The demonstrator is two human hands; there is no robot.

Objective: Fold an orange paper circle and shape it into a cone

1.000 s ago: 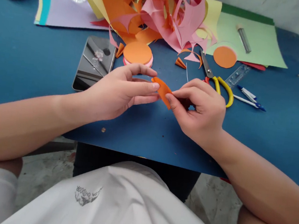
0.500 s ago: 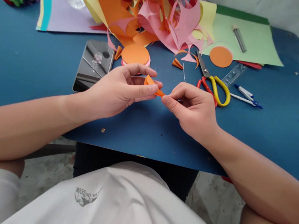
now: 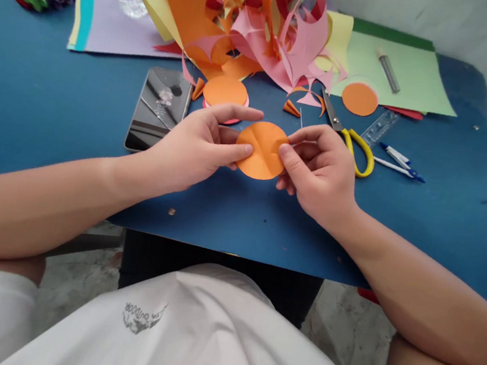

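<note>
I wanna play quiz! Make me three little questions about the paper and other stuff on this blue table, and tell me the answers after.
1. What shape is the orange paper held by the left hand and right hand: (a) square, (b) circle, (c) star?
2. True or false: the phone lies left of the scissors.
3. Fill in the colour: the small tube lies on a light ____ sheet.

Key: 1 b; 2 true; 3 green.

The tabletop (image 3: 80, 105) is blue; the creased disc (image 3: 259, 164) is plain orange.
</note>
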